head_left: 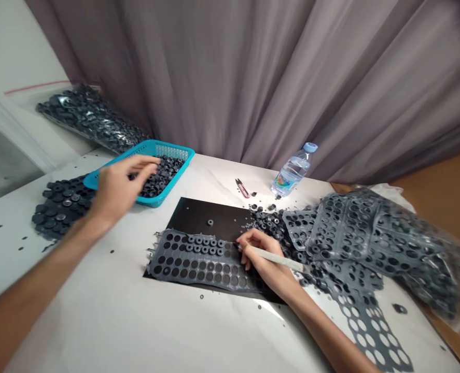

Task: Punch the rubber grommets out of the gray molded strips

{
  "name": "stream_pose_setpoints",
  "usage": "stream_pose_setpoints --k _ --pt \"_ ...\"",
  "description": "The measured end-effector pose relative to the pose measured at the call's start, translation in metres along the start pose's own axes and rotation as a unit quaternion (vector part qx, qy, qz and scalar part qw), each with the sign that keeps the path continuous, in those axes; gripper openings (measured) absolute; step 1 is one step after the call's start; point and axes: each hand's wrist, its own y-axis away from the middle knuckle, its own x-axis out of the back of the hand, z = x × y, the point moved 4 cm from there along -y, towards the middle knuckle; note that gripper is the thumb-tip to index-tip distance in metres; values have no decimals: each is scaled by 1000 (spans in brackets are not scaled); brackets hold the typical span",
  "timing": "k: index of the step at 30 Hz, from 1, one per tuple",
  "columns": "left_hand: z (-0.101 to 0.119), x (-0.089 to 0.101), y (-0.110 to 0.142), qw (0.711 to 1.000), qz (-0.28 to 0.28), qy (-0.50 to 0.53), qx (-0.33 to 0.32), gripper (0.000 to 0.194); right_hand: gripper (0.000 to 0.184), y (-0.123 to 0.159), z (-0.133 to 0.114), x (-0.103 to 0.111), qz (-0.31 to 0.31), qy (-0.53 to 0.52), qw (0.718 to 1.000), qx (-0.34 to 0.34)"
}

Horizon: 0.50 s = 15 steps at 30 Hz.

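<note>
Fingers of the left hand (121, 182) bend over dark rings (168, 172) in a blue basket (159, 200); whether they grip one, I cannot tell. Fingers of the right hand (266, 255) close narrowly round a pale stick-like tool (278, 258). Left of them, the grey sheet (206, 257) carries small rings in two rows; beyond them stands a bottle (292, 173).

The head camera looks forward and down from near the flat gray sheet (207, 259), facing the curtain (198, 77) beyond it.
</note>
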Motion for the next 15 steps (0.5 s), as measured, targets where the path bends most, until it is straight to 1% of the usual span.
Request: stream_pose_setpoints --k 1,2,3,4,5,6,7,8,10,11,12,13,14,15 --pt "-19 13 -13 998 8 -66 -4 36 4 0 -1 0 -1 2 1000 0" --pt "-37 23 -24 992 -1 -122 2 37 5 0 -1 0 -2 5 1000 0" --pt "-53 31 -33 988 -11 -156 16 37 5 0 -1 0 -4 7 1000 1" --pt "-66 36 -39 984 -25 -175 22 36 5 0 -2 0 -5 10 1000 2" --pt "-74 40 -42 982 -34 -187 23 36 5 0 -2 0 -4 13 1000 3" --pt "-76 41 -42 981 -35 -191 21 36 5 0 -2 0 -3 17 1000 4" --pt "-73 40 -39 981 -29 -193 13 35 6 0 -2 0 -3 25 1000 6" --pt "-65 38 -33 981 -16 -191 -1 35 7 0 -3 -1 -3 36 999 9" --pt "-39 28 -16 985 4 -168 -36 31 11 1 -6 -2 -8 72 997 22" --pt "-23 20 -4 988 0 -142 -54 27 13 1 -9 -2 -9 96 995 35" --pt "-6 9 8 993 -29 -96 -67 24 13 2 -13 -3 -9 119 992 50" --pt "10 -4 22 993 -80 -37 -78 22 13 3 -16 -4 -7 135 989 64" --pt "26 -18 36 986 -143 17 -87 20 13 4 -20 -5 -7 142 987 71" --pt "39 -32 51 970 -221 55 -92 18 12 5 -22 -6 -10 136 988 70"
